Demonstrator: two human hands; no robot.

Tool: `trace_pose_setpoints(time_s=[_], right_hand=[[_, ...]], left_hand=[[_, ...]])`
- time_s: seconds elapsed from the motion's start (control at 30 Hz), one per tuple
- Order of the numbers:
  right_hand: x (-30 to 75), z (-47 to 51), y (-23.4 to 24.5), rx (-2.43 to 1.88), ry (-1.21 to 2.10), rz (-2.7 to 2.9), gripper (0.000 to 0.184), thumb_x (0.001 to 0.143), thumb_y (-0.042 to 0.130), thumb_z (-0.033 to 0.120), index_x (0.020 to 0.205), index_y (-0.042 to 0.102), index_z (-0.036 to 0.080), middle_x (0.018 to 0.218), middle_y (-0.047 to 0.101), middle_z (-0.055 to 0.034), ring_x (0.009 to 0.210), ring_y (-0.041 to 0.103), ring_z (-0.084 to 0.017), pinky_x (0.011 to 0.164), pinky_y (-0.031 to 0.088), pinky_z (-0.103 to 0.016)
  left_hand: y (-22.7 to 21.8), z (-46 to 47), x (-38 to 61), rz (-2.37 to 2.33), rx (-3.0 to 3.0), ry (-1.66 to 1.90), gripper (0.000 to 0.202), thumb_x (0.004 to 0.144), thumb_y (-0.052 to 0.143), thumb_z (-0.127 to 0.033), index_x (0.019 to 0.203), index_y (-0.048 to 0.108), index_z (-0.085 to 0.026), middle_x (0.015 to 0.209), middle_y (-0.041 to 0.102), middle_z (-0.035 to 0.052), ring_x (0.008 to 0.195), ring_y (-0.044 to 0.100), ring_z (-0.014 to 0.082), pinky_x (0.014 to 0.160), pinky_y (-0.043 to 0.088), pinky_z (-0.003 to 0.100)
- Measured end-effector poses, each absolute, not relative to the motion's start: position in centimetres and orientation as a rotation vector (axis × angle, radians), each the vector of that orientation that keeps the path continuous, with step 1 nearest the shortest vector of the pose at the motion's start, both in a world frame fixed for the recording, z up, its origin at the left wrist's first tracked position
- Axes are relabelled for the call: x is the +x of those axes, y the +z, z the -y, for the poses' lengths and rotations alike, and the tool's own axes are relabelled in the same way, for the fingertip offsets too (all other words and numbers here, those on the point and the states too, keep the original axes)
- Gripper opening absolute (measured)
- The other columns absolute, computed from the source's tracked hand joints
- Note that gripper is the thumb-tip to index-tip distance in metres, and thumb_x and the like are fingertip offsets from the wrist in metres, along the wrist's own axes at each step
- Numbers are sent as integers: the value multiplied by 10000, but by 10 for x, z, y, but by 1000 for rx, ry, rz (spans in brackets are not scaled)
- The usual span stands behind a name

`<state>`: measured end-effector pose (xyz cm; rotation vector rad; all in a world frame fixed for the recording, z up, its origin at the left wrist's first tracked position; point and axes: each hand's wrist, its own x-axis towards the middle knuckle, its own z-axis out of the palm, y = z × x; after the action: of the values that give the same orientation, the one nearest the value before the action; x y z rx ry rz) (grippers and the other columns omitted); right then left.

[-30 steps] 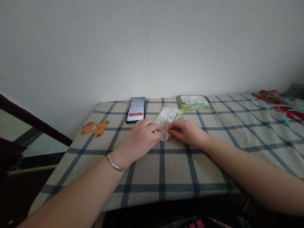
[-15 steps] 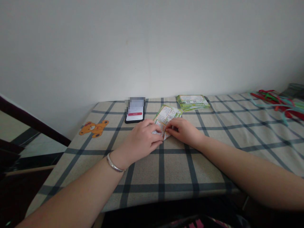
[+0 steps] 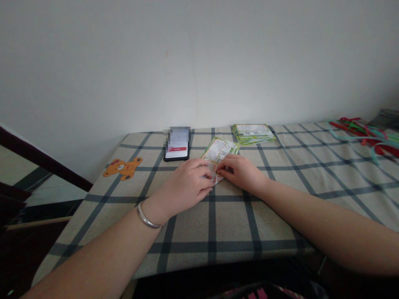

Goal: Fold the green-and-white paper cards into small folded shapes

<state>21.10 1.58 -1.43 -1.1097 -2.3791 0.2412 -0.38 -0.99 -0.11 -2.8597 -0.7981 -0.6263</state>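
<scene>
A printed green-and-white paper leaflet lies at a slant on the checked tablecloth, its near part creased and partly hidden by my fingers. My left hand, with a silver bangle at the wrist, rests along the leaflet's left side, fingers apart and slightly bent. On the opposite side, my right hand has its thumb and index finger pinched at the leaflet's lower right edge. A stack of similar leaflets lies just behind and to the right.
A phone with a lit screen lies behind my left hand. Farther left is a flat teddy bear figure. Tangled coloured ribbons are at the far right. The tablecloth reaches back to a white wall.
My left hand has shifted slightly left and its fingers have drawn back a little from the leaflet's middle. The right hand and the leaflet look almost the same.
</scene>
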Motion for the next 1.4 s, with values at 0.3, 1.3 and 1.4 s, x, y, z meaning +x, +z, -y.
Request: trace_pose_setpoints(time_s=[0.3, 1.3, 1.4], right_hand=[[212, -16, -14, -1156, 262, 2376, 92, 851, 622, 180, 796, 691, 156, 783, 640, -39, 740, 557, -147, 671, 410, -251], [237, -20, -7, -897, 72, 2620, 170, 898, 590, 259, 935, 751, 220, 978, 727, -66, 880, 655, -189, 801, 494, -323], [235, -17, -6, -915, 34, 2629, 185, 905, 575, 256, 936, 753, 214, 974, 729, -69, 873, 658, -190, 791, 496, -320]], left_hand=[[2, 15, 0, 975, -2900, -502, 151, 901, 578, -206, 989, 701, -201, 947, 702, 40, 917, 618, 196, 887, 475, 400], [-1, 16, -1, 932, -2949, -464, 216, 905, 573, -191, 1084, 693, -193, 1053, 694, 50, 982, 622, 193, 908, 516, 367], [-1, 17, 0, 911, -2922, -445, 220, 915, 552, -197, 1084, 692, -185, 1034, 685, 62, 969, 618, 202, 888, 522, 372]])
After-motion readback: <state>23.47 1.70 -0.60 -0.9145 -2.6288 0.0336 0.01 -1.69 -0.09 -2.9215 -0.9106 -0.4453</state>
